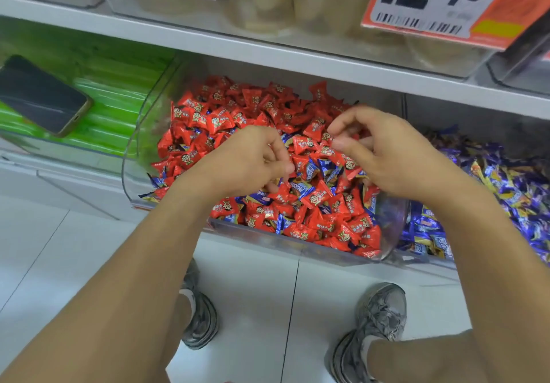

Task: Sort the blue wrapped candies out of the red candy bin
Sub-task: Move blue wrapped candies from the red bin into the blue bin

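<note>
A clear plastic bin (297,247) on the lower shelf is heaped with red wrapped candies (220,120). Several blue wrapped candies (327,168) lie mixed among them, mostly in the front half. My left hand (247,160) hovers over the middle of the pile, back up, fingers curled down onto the candies. Its palm is hidden, so whether it holds anything cannot be seen. My right hand (390,156) is over the right side of the bin, fingers loosely curled, thumb and forefinger apart just above a red candy, holding nothing.
To the right stands a bin of blue wrapped candies (506,195). A bin of green packets (113,105) on the left has a dark phone (41,96) lying on it. A shelf edge (268,55) with price tags overhangs the bins. My shoes (375,329) are on the white tiled floor.
</note>
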Motion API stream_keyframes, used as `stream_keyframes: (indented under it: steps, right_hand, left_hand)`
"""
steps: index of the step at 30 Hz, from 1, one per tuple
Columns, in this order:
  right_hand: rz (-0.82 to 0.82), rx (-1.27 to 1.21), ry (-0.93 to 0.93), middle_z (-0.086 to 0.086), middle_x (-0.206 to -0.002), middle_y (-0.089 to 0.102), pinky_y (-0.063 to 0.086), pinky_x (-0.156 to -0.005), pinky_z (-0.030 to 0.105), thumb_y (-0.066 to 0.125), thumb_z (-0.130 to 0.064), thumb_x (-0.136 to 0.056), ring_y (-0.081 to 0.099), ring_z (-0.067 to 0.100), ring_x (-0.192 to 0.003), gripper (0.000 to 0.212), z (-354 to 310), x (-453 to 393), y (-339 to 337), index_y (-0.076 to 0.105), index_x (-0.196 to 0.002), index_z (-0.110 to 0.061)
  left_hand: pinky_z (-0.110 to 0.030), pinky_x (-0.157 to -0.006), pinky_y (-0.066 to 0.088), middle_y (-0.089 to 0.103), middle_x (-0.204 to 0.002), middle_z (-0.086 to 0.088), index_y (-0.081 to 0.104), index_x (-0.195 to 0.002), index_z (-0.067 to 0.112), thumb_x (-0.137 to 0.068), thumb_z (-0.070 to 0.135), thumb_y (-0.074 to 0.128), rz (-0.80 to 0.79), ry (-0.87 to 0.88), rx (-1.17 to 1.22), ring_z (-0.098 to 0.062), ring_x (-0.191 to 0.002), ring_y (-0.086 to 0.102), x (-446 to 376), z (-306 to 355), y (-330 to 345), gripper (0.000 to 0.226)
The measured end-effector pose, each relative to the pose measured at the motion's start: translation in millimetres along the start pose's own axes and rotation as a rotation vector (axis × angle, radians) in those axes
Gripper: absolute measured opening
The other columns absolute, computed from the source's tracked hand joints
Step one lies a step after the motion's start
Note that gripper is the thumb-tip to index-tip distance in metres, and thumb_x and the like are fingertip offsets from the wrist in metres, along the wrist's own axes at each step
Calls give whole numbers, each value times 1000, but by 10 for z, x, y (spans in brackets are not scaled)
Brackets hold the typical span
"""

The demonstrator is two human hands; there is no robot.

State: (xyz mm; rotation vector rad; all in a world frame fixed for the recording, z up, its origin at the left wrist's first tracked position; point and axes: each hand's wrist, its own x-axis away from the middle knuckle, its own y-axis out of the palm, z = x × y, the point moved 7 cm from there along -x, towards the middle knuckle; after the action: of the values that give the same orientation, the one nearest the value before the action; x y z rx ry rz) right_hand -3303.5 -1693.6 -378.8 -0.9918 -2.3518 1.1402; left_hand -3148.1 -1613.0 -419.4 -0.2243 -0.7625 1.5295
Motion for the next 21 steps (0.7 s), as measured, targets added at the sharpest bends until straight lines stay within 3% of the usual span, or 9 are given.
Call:
stream_keyframes:
  steps: [3, 5, 8, 10, 12, 15, 18, 21]
  right_hand:
    - [-74, 123, -33, -17, -82, 67, 51, -72, 21, 66, -36, -91, 63, -2, -70, 7, -13, 22, 89, 67, -90, -29]
    - [-118, 193, -47, -17, -83, 69, 50, -79, 24, 70, -44, -85, 61, -5, -79, 15, -16, 32, 137, 71, -87, -30]
    - [-175, 207, -39, -19, -76, 68, 37, -62, 6, 69, -55, -81, 56, -11, -71, 23, -19, 30, 176, 74, -86, -33]
    - [-156, 211, -55, -19, -75, 67, 38, -63, 10, 65, -53, -86, 53, -15, -71, 23, -40, 9, 176, 75, -87, -33]
    - [-106, 251, -76, -16, -79, 66, 41, -67, 15, 66, -43, -90, 51, -18, -72, 16, -72, -28, 176, 74, -89, -30]
    - [-90, 267, -86, -16, -76, 65, 36, -65, 7, 70, -35, -89, 54, -14, -68, 10, -125, -76, 291, 74, -88, -27]
    - [-131, 326, -83, -7, -79, 66, 49, -72, 27, 70, -41, -87, 60, 8, -77, 21, -131, -106, 553, 73, -88, -21]
    - [-215, 502, -47, 4, -85, 65, 53, -74, 38, 70, -45, -86, 60, 25, -83, 33, -79, -172, 797, 66, -93, -13]
  left_hand:
    - [-34, -73, 56, 71, -95, 1, 65, -97, 22, -95, 22, 57, -5, 32, -289, -17, -81, 69, -5, 10, 51, 8]
    - [-29, -75, 54, 68, -104, 0, 67, -104, 22, -91, 20, 61, 1, 33, -451, -19, -86, 67, 25, -14, 74, 15]
    - [-31, -77, 53, 59, -113, -2, 66, -112, 18, -82, 12, 68, -29, 11, -678, -21, -97, 62, 97, -107, 98, 31]
    - [-32, -78, 51, 52, -116, -4, 64, -115, 20, -81, 15, 72, -15, 6, -750, -22, -102, 57, 125, -148, 79, 35]
    - [-35, -82, 51, 50, -117, -4, 66, -113, 21, -82, 21, 75, 19, 5, -744, -23, -103, 56, 136, -146, 65, 32]
    - [-31, -75, 48, 53, -110, -2, 69, -102, 20, -82, 19, 74, 81, 41, -733, -23, -96, 59, 113, -122, 72, 20]
    - [-24, -69, 40, 54, -95, 5, 70, -91, 23, -80, 26, 77, 75, 60, -636, -18, -89, 60, 112, -177, 8, 14]
    - [-20, -57, 39, 64, -77, 9, 63, -75, 24, -78, 36, 78, 147, 35, -424, -4, -65, 57, 205, -175, -202, 19]
